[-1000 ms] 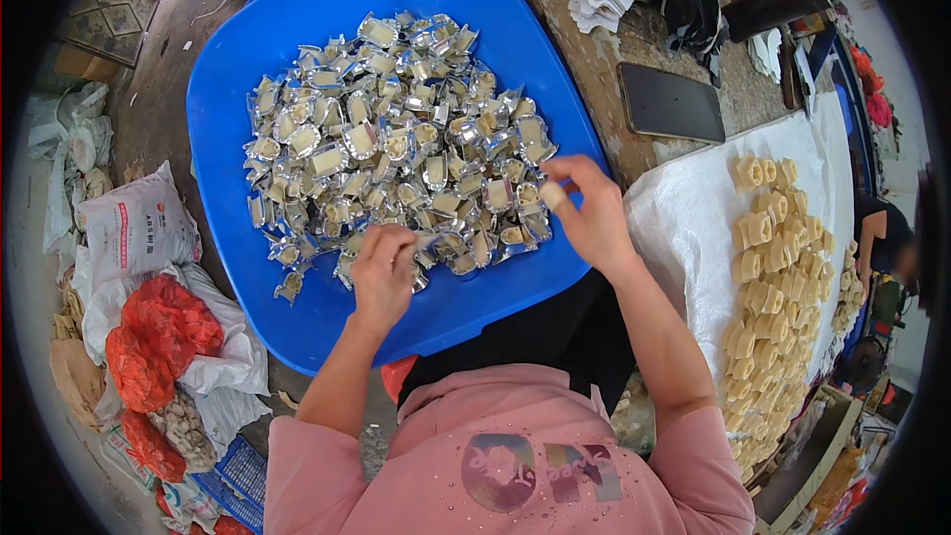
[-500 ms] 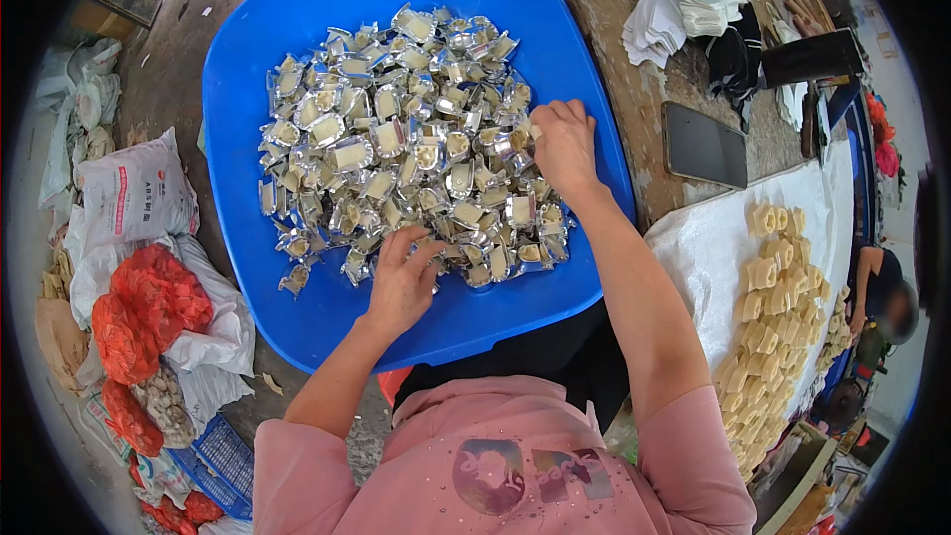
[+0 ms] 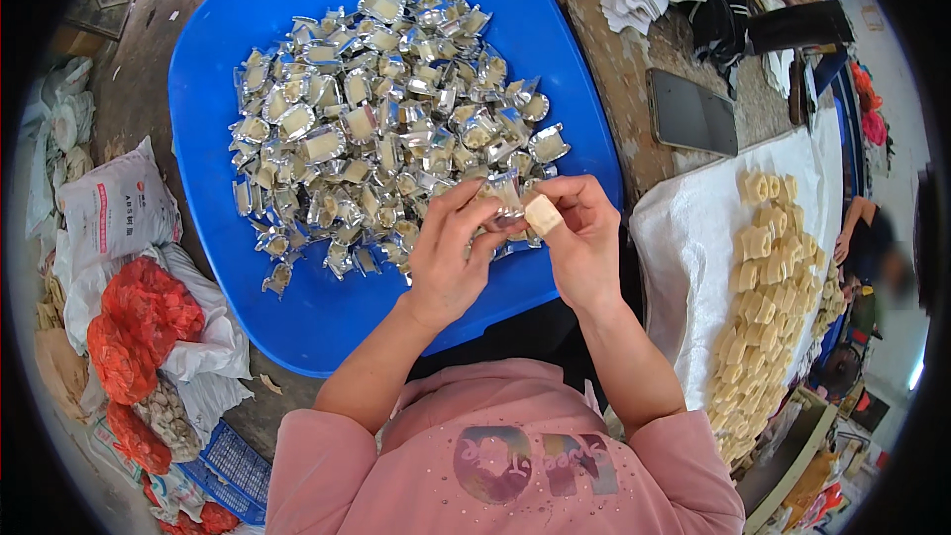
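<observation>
Over the near rim of the blue tub, I hold one wrapped piece between both hands

Close to my chest, my left hand [image 3: 446, 258] pinches the silver foil wrapper [image 3: 503, 190] while my right hand [image 3: 584, 243] grips the pale square block [image 3: 542, 215] poking out of it, fingers closed tight on each so the two can be pulled apart. Beyond them the blue tub [image 3: 327, 312] keeps the heap of wrapped pieces [image 3: 386, 119] within easy reach. Off to my right, bare blocks [image 3: 768, 307] lie in rows on a white cloth [image 3: 684, 248], apart from the foil; a dark phone [image 3: 691, 114] rests farther back
</observation>
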`<state>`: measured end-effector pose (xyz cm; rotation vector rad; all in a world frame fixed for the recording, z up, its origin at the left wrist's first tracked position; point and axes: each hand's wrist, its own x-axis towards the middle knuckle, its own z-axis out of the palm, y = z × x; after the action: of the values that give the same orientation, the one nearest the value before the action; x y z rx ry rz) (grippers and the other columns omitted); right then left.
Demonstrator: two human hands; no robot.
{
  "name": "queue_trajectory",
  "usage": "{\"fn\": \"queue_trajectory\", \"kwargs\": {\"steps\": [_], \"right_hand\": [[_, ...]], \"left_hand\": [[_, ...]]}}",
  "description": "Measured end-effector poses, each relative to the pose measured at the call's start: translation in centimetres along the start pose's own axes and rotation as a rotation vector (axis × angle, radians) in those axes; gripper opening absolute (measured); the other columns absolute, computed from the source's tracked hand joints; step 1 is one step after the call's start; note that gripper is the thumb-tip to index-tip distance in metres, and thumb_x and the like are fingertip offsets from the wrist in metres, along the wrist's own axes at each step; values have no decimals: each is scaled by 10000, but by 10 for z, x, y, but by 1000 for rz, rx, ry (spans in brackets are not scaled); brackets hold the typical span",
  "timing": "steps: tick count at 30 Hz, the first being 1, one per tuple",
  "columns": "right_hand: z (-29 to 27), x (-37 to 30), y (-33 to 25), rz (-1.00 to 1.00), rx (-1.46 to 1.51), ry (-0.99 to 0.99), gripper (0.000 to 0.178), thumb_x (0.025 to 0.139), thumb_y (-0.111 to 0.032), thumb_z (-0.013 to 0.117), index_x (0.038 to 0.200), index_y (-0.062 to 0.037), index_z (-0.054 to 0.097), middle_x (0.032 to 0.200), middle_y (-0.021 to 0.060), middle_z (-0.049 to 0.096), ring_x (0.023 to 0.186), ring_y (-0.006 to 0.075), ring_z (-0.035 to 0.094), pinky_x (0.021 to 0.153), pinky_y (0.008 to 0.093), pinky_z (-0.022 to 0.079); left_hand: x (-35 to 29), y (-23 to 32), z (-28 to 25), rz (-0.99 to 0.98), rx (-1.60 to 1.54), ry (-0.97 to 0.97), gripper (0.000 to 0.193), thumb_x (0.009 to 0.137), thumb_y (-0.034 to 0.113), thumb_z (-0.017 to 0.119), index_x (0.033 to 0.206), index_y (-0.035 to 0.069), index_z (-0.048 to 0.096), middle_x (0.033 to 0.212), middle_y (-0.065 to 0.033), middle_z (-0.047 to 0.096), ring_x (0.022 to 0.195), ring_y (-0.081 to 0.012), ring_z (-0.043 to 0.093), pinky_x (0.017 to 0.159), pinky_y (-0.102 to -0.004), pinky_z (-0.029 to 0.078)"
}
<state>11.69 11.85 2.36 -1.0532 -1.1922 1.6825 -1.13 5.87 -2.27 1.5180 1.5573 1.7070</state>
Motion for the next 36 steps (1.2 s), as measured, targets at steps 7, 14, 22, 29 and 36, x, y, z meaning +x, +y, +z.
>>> {"fn": "queue_trajectory", "kwargs": {"steps": [7, 14, 22, 29, 36], "right_hand": [[-12, -13, -3, -336, -250, -291, 377, 818, 69, 647, 1169, -52, 578, 1113, 116, 564, 975, 200, 564, 820, 297, 480], [-6, -29, -14, -644, -519, -219, 386, 731, 114, 645, 1085, -34, 605, 1008, 149, 578, 847, 260, 567, 687, 342, 488], [-1, -38, -17, -703, -558, -143, 437, 674, 176, 616, 1077, 8, 618, 1035, 175, 561, 828, 269, 564, 665, 341, 492], [2, -46, -13, -786, -523, -96, 439, 652, 205, 588, 1059, 41, 612, 956, 170, 572, 755, 261, 558, 601, 314, 459], [-6, -54, -14, -741, -532, -78, 414, 655, 199, 601, 1036, 39, 609, 902, 154, 573, 723, 257, 553, 580, 312, 450]], "left_hand": [[-11, 22, -15, -320, -743, -18, 232, 903, 57, 623, 1125, -3, 593, 1275, -171, 546, 952, -185, 577, 786, -314, 496], [-7, 35, -20, -72, -352, -51, 262, 906, 140, 646, 1142, 28, 644, 1176, -123, 523, 931, -175, 546, 726, -291, 470], [-2, 45, -20, 149, -185, 65, 123, 828, 43, 703, 935, 38, 643, 973, -120, 619, 875, -296, 630, 708, -342, 502], [-6, 53, -12, 101, -209, 59, 82, 860, 49, 671, 913, 20, 616, 954, -122, 617, 855, -301, 654, 686, -355, 508], [-7, 59, -9, 83, -221, -15, 86, 857, 27, 666, 919, 10, 609, 949, -120, 615, 837, -280, 646, 675, -358, 500]]}}
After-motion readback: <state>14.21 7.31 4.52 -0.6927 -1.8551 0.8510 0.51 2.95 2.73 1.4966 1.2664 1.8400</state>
